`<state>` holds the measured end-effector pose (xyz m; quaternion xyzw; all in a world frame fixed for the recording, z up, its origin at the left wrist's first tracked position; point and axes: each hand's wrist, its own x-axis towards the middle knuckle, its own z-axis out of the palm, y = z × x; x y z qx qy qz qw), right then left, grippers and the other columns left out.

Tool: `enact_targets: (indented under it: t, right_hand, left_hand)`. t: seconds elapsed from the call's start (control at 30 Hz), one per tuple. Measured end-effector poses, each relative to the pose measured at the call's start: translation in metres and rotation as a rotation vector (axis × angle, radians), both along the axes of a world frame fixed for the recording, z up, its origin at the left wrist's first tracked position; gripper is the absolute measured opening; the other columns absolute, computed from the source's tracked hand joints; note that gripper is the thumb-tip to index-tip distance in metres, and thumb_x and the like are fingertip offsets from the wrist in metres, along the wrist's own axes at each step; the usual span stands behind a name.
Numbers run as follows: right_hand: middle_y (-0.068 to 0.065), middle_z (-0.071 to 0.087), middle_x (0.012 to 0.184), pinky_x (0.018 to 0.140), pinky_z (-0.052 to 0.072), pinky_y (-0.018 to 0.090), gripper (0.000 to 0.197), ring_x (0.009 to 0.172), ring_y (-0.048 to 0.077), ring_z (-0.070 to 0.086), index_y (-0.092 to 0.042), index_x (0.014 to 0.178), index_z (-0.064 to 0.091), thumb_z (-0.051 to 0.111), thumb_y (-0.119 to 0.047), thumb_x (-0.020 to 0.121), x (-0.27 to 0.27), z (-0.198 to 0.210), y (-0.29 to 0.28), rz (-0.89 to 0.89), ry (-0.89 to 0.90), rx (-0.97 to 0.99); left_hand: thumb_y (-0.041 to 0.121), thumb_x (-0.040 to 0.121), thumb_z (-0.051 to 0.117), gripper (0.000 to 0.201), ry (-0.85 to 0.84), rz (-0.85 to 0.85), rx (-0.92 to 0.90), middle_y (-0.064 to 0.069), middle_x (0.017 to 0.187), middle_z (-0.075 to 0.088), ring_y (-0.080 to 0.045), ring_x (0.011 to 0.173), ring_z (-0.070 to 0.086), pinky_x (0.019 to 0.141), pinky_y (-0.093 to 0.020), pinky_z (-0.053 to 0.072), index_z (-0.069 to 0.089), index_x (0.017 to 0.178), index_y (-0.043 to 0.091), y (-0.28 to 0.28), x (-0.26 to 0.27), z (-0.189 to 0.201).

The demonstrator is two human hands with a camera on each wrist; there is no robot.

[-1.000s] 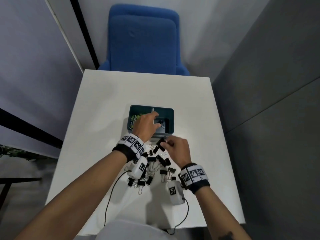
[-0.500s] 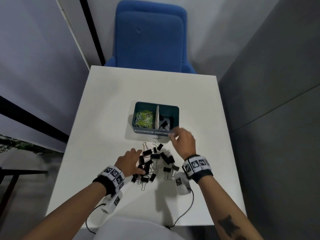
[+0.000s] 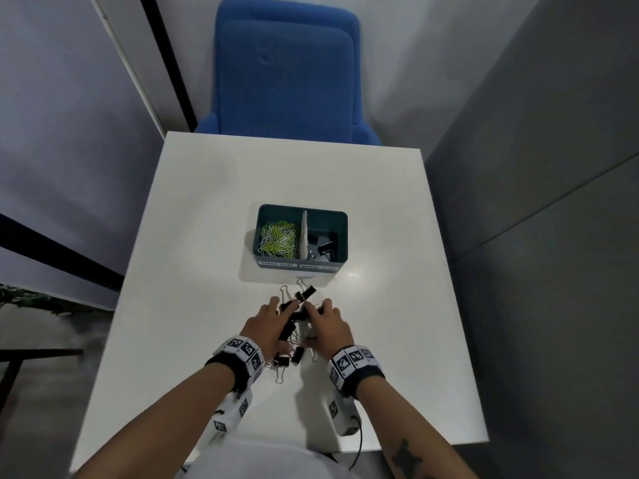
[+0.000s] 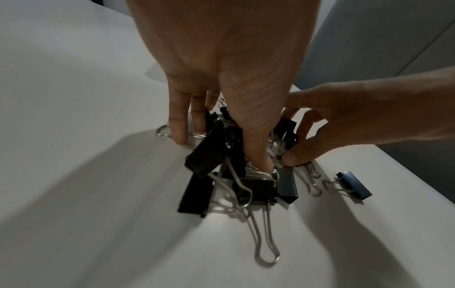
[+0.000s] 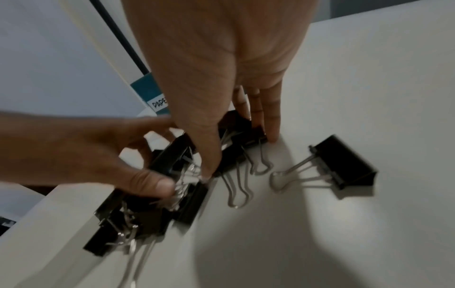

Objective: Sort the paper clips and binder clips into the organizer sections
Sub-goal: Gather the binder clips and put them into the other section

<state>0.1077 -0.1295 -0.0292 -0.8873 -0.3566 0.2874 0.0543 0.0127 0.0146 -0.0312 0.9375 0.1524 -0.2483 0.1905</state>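
Since half a second ago, the right hand (image 3: 328,328) has withdrawn from the organizer (image 3: 340,236) front and joined the left hand (image 3: 266,326) at the binder clip pile (image 3: 294,326), near side of the table (image 3: 207,202).

Head view: paper clips (image 3: 278,238) fill the organizer's left section; a few binder clips lie in the right. Both hands rest on the pile, fingers down.

Left wrist view: left fingers (image 4: 177,120) curled into the pile, thumb pressing wire handles.

Right wrist view: right thumb and fingers (image 5: 272,117) bracket several clips; one separate clip (image 5: 344,163) lies just beside.
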Motion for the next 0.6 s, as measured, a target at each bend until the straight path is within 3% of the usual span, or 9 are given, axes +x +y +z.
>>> enact_targets:
  t: [0.13, 0.2, 0.3, 0.47, 0.6]
  right_hand:
    - [0.011, 0.045, 0.115, 0.066, 0.046, 0.037, 0.043, 0.094, 0.033, 0.056, -0.018, 0.125, 0.046, 0.062, -0.026, 0.086, -0.002, 0.003, 0.005, -0.081, 0.001, 0.069]
    - [0.010, 0.048, 0.109, 0.065, 0.044, 0.035, 0.030, 0.088, 0.033, 0.058, -0.014, 0.115, 0.050, 0.059, -0.023, 0.088, 0.000, 0.003, 0.003, -0.119, 0.027, 0.112]
    - [0.008, 0.052, 0.101, 0.066, 0.047, 0.036, 0.016, 0.083, 0.032, 0.059, -0.012, 0.102, 0.057, 0.057, -0.021, 0.089, 0.004, 0.006, -0.003, -0.177, 0.045, 0.153]
    - [0.006, 0.059, 0.096, 0.069, 0.047, 0.031, 0.010, 0.083, 0.028, 0.060, -0.012, 0.092, 0.067, 0.060, -0.013, 0.086, 0.013, 0.008, -0.015, -0.276, 0.083, 0.204]
    - [0.001, 0.058, 0.095, 0.069, 0.049, 0.032, 0.014, 0.083, 0.023, 0.060, -0.019, 0.093, 0.065, 0.070, -0.015, 0.080, 0.018, 0.016, -0.022, -0.296, 0.051, 0.252]
  left_hand:
    - [0.026, 0.079, 0.069, 0.076, -0.071, -0.008, -0.011, -0.009, 0.129, 0.036, -0.028, 0.101, 0.054, 0.070, -0.040, 0.052, 0.026, 0.142, 0.029, -0.003, 0.007, 0.006]
    - [0.022, 0.083, 0.067, 0.062, -0.103, 0.032, -0.020, -0.008, 0.128, 0.041, -0.028, 0.100, 0.055, 0.074, -0.040, 0.052, 0.035, 0.136, 0.024, -0.003, 0.007, 0.007]
    - [0.020, 0.084, 0.067, 0.055, -0.133, 0.096, -0.066, -0.007, 0.123, 0.043, -0.028, 0.104, 0.053, 0.077, -0.038, 0.050, 0.040, 0.132, 0.021, -0.003, 0.005, 0.006]
    - [0.026, 0.090, 0.061, 0.038, -0.188, 0.146, -0.067, -0.003, 0.109, 0.054, -0.026, 0.096, 0.057, 0.069, -0.033, 0.041, 0.048, 0.124, 0.019, 0.000, 0.002, 0.009]
    - [0.028, 0.087, 0.065, 0.017, -0.194, 0.187, -0.147, 0.000, 0.093, 0.063, -0.022, 0.087, 0.060, 0.066, -0.032, 0.042, 0.062, 0.099, 0.016, 0.004, 0.003, 0.015]
